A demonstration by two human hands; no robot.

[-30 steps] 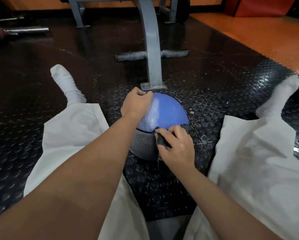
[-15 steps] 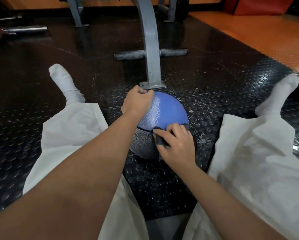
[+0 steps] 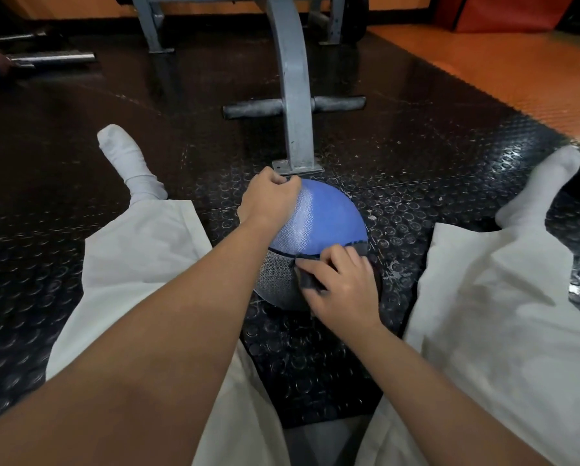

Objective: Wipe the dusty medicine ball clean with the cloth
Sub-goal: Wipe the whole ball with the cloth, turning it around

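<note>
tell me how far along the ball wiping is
Partly done. The medicine ball looks clean across the right of its blue panel. In hand: the right hand presses the cloth at the seam; the left hand holds the top. Left: the pale dusty band by the left hand, maybe the grey panel.

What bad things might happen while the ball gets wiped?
1. The medicine ball is round, with the left hand steadying its top; it might roll into the metal bench foot just behind it.
2. The cloth is bunched small in the right hand's grip, so the pale dusty patch may get missed.
</note>
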